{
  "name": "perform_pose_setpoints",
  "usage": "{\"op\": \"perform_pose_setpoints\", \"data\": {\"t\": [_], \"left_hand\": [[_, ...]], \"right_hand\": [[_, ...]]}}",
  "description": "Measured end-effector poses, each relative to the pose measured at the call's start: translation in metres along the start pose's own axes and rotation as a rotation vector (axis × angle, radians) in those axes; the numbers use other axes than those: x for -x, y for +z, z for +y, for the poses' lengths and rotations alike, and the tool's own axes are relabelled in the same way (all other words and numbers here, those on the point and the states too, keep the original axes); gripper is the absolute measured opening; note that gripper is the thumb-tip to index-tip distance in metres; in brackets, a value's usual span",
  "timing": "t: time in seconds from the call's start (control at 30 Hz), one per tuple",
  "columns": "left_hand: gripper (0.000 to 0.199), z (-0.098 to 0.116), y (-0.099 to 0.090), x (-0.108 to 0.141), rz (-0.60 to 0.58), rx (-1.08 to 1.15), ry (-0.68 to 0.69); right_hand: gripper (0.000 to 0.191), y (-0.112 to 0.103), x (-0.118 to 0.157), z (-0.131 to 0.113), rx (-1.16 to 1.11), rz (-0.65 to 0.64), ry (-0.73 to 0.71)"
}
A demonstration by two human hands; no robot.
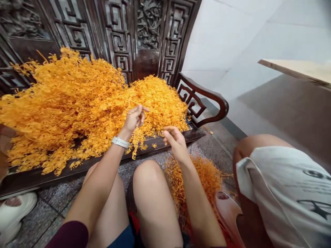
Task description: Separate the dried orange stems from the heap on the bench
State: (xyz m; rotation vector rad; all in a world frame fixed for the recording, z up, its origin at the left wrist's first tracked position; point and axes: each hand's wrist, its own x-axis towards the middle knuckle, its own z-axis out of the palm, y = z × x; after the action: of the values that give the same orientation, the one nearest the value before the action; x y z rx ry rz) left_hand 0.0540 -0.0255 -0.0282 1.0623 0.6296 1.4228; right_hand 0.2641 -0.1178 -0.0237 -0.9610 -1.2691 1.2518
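My left hand [134,118], with a pale watch band at the wrist, is closed in a pinch on a thin orange plastic sprig [133,102]. The sprig's stem shows above the fingers, in front of the large heap of orange plastic sprigs [69,100]. Below this hand, a curly orange strand [134,146] hangs over the seat edge; I cannot tell whether it joins the held sprig. To the right, my right hand [176,140] hovers at the front of the seat. Its fingers are loosely curled and slightly apart from the thumb, with nothing visible between them.
The heap lies on a dark carved wooden bench [178,139] with a curved armrest [219,103]. A tangle of orange stems [204,175] sits on the floor below my right forearm. Another person's knee [254,146] is close on the right, below a wooden board [297,70].
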Motion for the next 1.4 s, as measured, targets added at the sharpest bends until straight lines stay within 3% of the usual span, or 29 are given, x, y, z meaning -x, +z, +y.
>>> {"op": "perform_pose_setpoints", "data": {"t": [0.07,0.17,0.3,0.47,0.53,0.6,0.73,0.9,0.97,1.1,1.13,1.2,1.3,1.33,1.4], "left_hand": [[0.047,-0.002,-0.001,0.001,-0.055,0.050,-0.005],[0.047,-0.003,-0.004,0.001,-0.103,0.106,0.008],[0.049,0.002,-0.012,0.001,-0.160,0.001,-0.016],[0.044,0.014,-0.027,0.004,-0.239,-0.038,-0.101],[0.044,0.018,-0.030,0.005,-0.315,0.004,-0.122],[0.044,0.020,-0.030,0.007,-0.397,-0.003,-0.147],[0.045,0.018,-0.026,0.012,-0.506,-0.113,-0.200],[0.054,0.019,-0.029,0.013,-0.416,-0.182,-0.144],[0.058,0.023,-0.033,0.014,-0.367,-0.193,-0.108],[0.051,0.028,-0.027,0.022,-0.421,-0.140,-0.119],[0.049,0.027,-0.023,0.024,-0.445,-0.121,-0.127],[0.048,0.024,-0.014,0.025,-0.488,-0.087,-0.137],[0.055,0.018,-0.008,0.018,-0.432,0.038,-0.103],[0.056,0.017,-0.010,0.014,-0.361,0.114,-0.071],[0.054,0.018,-0.019,0.004,-0.166,0.287,0.010]], "right_hand": [[0.037,0.009,-0.018,0.005,0.059,0.043,-0.048],[0.042,0.029,-0.038,0.014,0.052,-0.016,0.001],[0.043,0.053,-0.055,0.023,-0.053,0.009,-0.010],[0.039,0.035,-0.073,0.015,-0.515,0.176,-0.020],[0.039,0.023,-0.078,0.008,-0.583,0.204,0.009],[0.040,0.019,-0.081,0.000,-0.477,0.178,0.038],[0.038,0.031,-0.084,-0.012,-0.073,-0.051,0.064],[0.030,0.038,-0.063,-0.030,0.075,-0.013,-0.196],[0.025,0.036,-0.041,-0.042,0.144,-0.140,-0.283],[0.023,0.030,0.007,-0.069,0.431,-0.670,-0.290],[0.024,0.029,0.015,-0.075,0.477,-0.728,-0.300],[0.024,0.027,0.027,-0.084,0.510,-0.726,-0.339],[0.034,0.026,0.037,-0.095,0.231,-0.881,-0.377],[0.040,0.026,0.040,-0.098,0.094,-1.003,-0.386],[0.050,0.027,0.043,-0.104,-0.132,-1.372,-0.404]]}}
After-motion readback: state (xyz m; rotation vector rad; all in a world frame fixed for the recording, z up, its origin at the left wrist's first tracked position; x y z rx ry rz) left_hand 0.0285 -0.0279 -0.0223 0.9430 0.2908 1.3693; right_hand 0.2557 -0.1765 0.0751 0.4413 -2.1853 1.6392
